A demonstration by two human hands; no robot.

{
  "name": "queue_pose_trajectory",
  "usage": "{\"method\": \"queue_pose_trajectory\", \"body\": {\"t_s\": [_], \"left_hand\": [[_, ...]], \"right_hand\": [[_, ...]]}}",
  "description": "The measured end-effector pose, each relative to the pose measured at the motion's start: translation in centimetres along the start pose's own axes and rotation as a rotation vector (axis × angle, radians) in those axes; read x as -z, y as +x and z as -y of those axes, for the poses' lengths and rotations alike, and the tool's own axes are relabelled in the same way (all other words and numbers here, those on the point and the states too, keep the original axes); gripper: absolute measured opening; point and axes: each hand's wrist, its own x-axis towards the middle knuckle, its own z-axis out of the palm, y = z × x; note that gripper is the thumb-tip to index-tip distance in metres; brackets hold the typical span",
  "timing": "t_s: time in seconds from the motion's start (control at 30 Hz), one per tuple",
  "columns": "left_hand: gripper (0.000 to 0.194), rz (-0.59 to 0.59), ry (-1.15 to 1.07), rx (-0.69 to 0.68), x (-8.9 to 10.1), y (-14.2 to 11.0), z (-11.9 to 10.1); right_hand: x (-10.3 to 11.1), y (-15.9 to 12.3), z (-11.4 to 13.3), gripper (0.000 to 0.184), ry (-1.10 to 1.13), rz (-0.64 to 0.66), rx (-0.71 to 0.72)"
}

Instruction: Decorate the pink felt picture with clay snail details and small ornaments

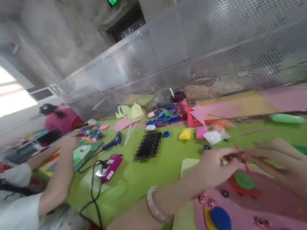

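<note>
My left hand (218, 166), with a pale bangle (155, 205) on its wrist, pinches a thin pink strip (244, 160). From the other side my right hand (287, 166) brings its closed fingertips to the same strip. Below them lies a pink sheet (233, 212) bearing snail-like shapes. One has a green disc (244, 181) on a red-orange base (248, 192); another has a blue oval (221, 219) on a yellow curved strip (211, 223). Small pink pieces with eyes (205, 200) sit near the yellow one. What the strip is made of is unclear.
On the green table (127, 187) are a pink power strip (111, 168) with black cord, a blue glue gun (112, 142), a blurred black object (148, 144), a lidded cup (179, 105) and clay packets (185, 134). A co-worker's arm (60, 175) reaches in at left.
</note>
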Motion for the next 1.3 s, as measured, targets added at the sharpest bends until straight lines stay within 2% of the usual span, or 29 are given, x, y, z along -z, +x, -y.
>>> {"method": "queue_pose_trajectory", "body": {"t_s": [0.07,0.13,0.27,0.43,0.57,0.63,0.73,0.83,1.03,1.17,1.3], "left_hand": [[0.026,0.003,-0.321,0.139,-0.2,0.1,-0.1],[0.020,-0.002,-0.536,0.220,-0.3,0.2,0.0],[0.011,-0.047,-0.709,0.226,-0.6,0.3,0.3],[0.014,-0.050,-0.702,0.181,-0.6,0.0,0.0],[0.020,-0.025,-0.702,0.175,-0.5,0.0,0.1],[0.019,-0.041,-0.699,0.175,-0.5,0.0,0.1],[0.017,-0.108,-0.689,0.180,-0.5,0.1,0.0],[0.020,-0.162,-0.670,0.181,-0.5,0.1,-0.3],[0.015,-0.160,-0.622,0.161,-0.3,0.3,-0.3],[0.017,-0.184,-0.650,0.148,-0.1,0.6,0.2],[0.020,-0.239,-0.661,0.172,-0.1,0.9,0.6]], "right_hand": [[0.3,0.3,0.2,0.022,-0.085,0.010,0.107],[0.5,0.5,0.4,0.029,-0.117,0.029,0.143],[0.5,0.6,0.7,0.033,-0.095,0.036,0.132],[0.3,0.4,0.6,0.041,0.009,0.016,-0.027],[-0.2,-0.5,0.3,0.031,0.058,0.015,-0.124],[-0.4,-0.8,0.3,0.027,0.062,0.054,-0.130],[-0.4,-0.7,0.4,0.027,-0.014,0.137,-0.059],[-0.1,-0.2,0.8,0.030,-0.074,0.149,-0.009],[-0.4,-0.3,0.7,0.042,0.074,0.161,-0.102],[-0.9,-0.1,0.4,0.049,0.051,0.215,-0.075],[-0.9,0.4,-0.1,0.046,0.034,0.228,-0.137]]}}
